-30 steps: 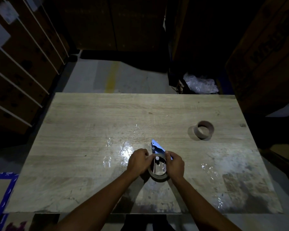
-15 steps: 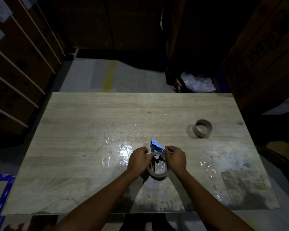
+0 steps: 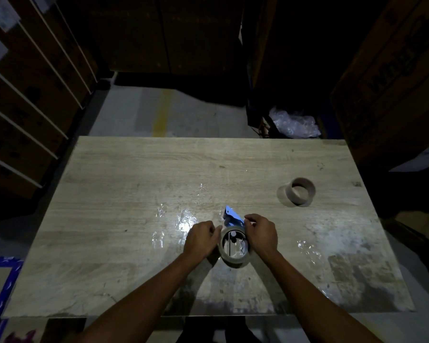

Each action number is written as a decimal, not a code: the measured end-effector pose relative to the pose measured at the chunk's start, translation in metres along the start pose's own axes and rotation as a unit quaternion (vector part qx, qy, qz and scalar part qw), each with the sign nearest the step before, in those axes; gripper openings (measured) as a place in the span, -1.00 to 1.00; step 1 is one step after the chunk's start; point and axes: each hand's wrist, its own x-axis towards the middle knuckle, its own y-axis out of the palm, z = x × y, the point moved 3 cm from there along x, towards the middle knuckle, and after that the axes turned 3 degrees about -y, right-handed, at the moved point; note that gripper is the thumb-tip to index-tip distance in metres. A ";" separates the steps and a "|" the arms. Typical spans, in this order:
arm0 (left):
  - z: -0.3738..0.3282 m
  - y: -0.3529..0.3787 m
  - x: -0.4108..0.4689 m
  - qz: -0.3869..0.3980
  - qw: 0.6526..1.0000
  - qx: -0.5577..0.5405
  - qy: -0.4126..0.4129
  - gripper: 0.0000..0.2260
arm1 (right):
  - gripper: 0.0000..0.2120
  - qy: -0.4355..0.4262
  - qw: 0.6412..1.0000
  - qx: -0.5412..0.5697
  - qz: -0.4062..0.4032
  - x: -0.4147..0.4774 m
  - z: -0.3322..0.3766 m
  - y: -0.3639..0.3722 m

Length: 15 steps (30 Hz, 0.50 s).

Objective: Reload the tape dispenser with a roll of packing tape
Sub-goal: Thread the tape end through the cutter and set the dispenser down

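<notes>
My left hand (image 3: 201,240) is curled round the left side of the roll of packing tape (image 3: 234,263), fingers bent against its outer face. My right hand (image 3: 261,235) grips the right side of the same roll, with the thumb and forefinger pinched together at the roll's far edge. The roll sits between my two palms near the front middle of the bench (image 3: 134,174), its open centre turned up towards me. Through that opening I see a small white knob and a dark bar; whether the roll is fully seated on them I cannot tell in this dim light. The blue tape dispenser (image 3: 232,216) pokes out just beyond the roll, its pointed blue plate angled away from me and touching the roll's far rim beside my right fingertips.

The wooden top around my hands shines in patches of clear film, brightest just left of my left hand, and it is worn and stained towards the right front corner. Well apart, on the far right of the bench, a bare cardboard core (image 3: 300,193) stands on end.

Past the far edge lies a grey floor (image 3: 134,112) with a faded yellow line (image 3: 162,110). Crumpled plastic (image 3: 295,123) lies behind the far right corner. Dark shelves (image 3: 22,95) run along the left, and a printed cardboard box (image 3: 394,70) rises on the right.
</notes>
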 end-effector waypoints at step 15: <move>0.012 0.006 -0.019 0.014 1.000 -0.006 0.000 -0.73 | -0.74 -0.075 0.995 -0.069 0.001 -0.021 0.003 0.000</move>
